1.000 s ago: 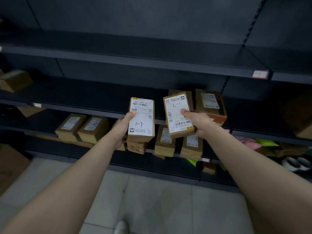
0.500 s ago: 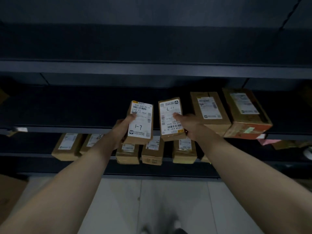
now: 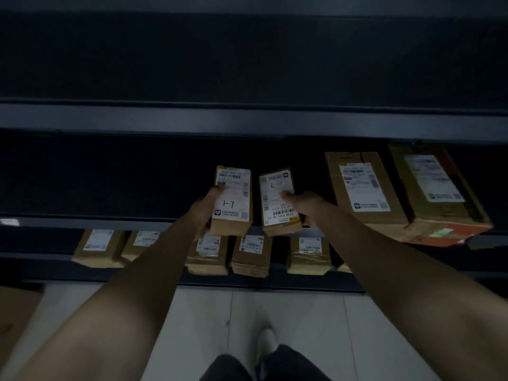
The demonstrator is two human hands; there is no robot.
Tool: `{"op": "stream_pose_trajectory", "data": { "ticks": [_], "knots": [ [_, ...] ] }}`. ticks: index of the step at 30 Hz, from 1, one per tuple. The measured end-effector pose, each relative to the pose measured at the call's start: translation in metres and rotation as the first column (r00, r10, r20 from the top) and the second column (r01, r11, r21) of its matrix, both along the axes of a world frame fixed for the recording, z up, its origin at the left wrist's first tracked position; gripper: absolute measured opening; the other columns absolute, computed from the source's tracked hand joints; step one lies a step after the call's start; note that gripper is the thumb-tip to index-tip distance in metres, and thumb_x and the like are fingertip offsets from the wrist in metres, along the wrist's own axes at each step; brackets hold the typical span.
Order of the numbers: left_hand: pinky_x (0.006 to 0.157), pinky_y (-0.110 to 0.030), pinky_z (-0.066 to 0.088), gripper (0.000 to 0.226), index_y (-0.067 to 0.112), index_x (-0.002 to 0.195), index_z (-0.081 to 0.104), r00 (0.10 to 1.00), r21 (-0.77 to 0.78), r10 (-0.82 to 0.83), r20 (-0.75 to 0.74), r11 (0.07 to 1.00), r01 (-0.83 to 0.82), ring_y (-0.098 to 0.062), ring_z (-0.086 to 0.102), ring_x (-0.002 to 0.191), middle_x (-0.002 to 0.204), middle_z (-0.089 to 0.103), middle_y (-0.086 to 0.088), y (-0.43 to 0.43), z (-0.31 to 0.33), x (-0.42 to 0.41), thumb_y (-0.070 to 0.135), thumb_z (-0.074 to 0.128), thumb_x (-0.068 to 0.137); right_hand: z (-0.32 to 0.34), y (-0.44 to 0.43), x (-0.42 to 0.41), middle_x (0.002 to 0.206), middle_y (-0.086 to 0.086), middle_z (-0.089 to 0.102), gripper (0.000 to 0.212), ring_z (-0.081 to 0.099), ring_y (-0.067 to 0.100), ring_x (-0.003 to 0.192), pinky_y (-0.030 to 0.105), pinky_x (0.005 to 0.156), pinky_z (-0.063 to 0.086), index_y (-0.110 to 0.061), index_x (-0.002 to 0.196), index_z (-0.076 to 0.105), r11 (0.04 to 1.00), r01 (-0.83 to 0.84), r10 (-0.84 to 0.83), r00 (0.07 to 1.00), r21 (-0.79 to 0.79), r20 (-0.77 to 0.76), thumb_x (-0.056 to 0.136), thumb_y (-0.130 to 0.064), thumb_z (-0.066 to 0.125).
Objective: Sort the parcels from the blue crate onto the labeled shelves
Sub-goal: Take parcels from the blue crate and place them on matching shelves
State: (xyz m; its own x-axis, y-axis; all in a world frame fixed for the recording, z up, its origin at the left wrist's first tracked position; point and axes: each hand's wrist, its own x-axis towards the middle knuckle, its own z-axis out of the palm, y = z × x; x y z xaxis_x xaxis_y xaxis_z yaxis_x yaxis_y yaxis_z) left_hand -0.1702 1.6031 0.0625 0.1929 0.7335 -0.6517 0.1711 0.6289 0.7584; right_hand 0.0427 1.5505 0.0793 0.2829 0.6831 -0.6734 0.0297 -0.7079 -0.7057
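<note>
left hand [image 3: 204,209] | right hand [image 3: 303,206] | parcels [image 3: 233,200] carried nearer middle shelf [image 3: 110,222]

Left hand [image 3: 204,213], right hand [image 3: 305,206] each grip parcel at shelf [image 3: 82,222].

Both bare arms reach forward, left hand [image 3: 204,209] and right hand [image 3: 305,206] each closed in a grip, thumbs on top.
</note>
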Motion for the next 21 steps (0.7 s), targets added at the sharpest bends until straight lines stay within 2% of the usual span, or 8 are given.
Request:
{"op": "stream_pose_trajectory", "data": {
  "ticks": [3,7,9,10,12,15,17,21],
  "knots": [
    [0.067,-0.033,0.049,0.047,0.014,0.110,0.063,0.999,-0.012,-0.005,-0.041,1.000,0.004,-0.025,0.062,0.089,0.104,0.067,-0.012,0.010,-0.003,-0.003,0.054,0.048,0.091,-0.004,0.003,0.001,0.124,0.018,0.062,0.037,0.060,0.033,0.111,0.045,0.094,0.050,-0.001,0.121,0.054,1.000,0.009,-0.009,1.000,-0.003,0.003,0.099,-0.030,0.053],
    [0.071,-0.035,0.051,0.036,0.012,0.103,0.062,0.997,0.022,-0.025,-0.078,0.999,0.027,-0.025,0.062,0.086,0.108,0.065,-0.016,0.021,-0.005,-0.011,0.045,0.053,0.093,-0.002,0.003,-0.003,0.111,0.019,0.063,0.027,0.059,0.034,0.105,0.049,0.097,0.047,-0.002,0.116,0.056,0.999,0.033,-0.036,0.994,0.034,0.103,0.099,-0.023,0.053],
    [0.072,-0.036,0.053,0.031,0.009,0.105,0.061,0.991,0.091,-0.039,-0.126,0.995,0.050,-0.028,0.063,0.091,0.113,0.065,-0.018,0.027,-0.001,-0.010,0.038,0.055,0.094,0.004,0.003,-0.004,0.088,0.016,0.059,0.016,0.059,0.031,0.083,0.041,0.083,0.053,-0.005,0.096,0.056,0.999,0.013,-0.020,0.973,0.034,0.229,0.098,-0.021,0.054],
    [0.080,-0.038,0.052,0.033,0.008,0.110,0.059,0.980,0.143,-0.055,-0.193,0.986,0.084,-0.031,0.062,0.099,0.118,0.063,-0.018,0.030,0.001,-0.009,0.036,0.055,0.094,0.010,0.003,-0.006,0.078,0.013,0.055,0.020,0.055,0.024,0.068,0.034,0.066,0.052,-0.007,0.084,0.053,1.000,0.007,-0.015,0.951,0.027,0.307,0.098,-0.021,0.054],
    [0.098,-0.041,0.045,0.045,0.006,0.125,0.052,0.882,0.244,-0.119,-0.456,0.936,0.253,-0.035,0.051,0.118,0.132,0.052,-0.019,0.034,0.012,-0.005,0.039,0.053,0.093,0.026,-0.002,-0.010,0.076,0.013,0.058,0.024,0.050,0.020,0.058,0.028,0.051,0.037,-0.003,0.083,0.054,0.999,-0.005,-0.016,0.898,0.045,0.440,0.096,-0.023,0.054],
    [0.105,-0.043,0.033,0.058,0.014,0.141,0.037,0.698,0.341,-0.174,-0.694,0.775,0.532,-0.037,0.027,0.131,0.141,0.032,-0.018,0.023,0.042,0.005,0.039,0.053,0.091,0.052,-0.020,-0.018,0.095,0.016,0.064,0.034,0.060,0.030,0.085,0.029,0.063,0.036,0.000,0.111,0.059,0.991,0.011,-0.083,0.828,0.131,0.555,0.094,-0.029,0.057],
    [0.106,-0.044,0.033,0.056,0.015,0.139,0.039,0.635,0.383,-0.255,-0.729,0.617,0.687,-0.036,0.027,0.130,0.141,0.033,-0.017,0.005,0.061,0.015,0.036,0.054,0.090,0.070,-0.041,-0.025,0.088,0.009,0.060,0.030,0.058,0.026,0.087,0.029,0.066,0.041,-0.004,0.105,0.061,0.990,-0.025,-0.069,0.776,0.139,0.627,0.093,-0.031,0.058],
    [0.102,-0.037,0.035,0.046,0.016,0.134,0.045,0.540,0.490,-0.408,-0.736,0.229,0.841,-0.029,0.033,0.127,0.138,0.039,-0.013,-0.049,0.101,0.050,0.032,0.054,0.092,0.108,-0.098,-0.033,0.120,0.014,0.059,0.040,0.056,0.030,0.112,0.030,0.076,0.044,-0.006,0.126,0.053,0.995,-0.051,-0.030,0.642,0.081,0.766,0.094,-0.030,0.055]
  ]
}}
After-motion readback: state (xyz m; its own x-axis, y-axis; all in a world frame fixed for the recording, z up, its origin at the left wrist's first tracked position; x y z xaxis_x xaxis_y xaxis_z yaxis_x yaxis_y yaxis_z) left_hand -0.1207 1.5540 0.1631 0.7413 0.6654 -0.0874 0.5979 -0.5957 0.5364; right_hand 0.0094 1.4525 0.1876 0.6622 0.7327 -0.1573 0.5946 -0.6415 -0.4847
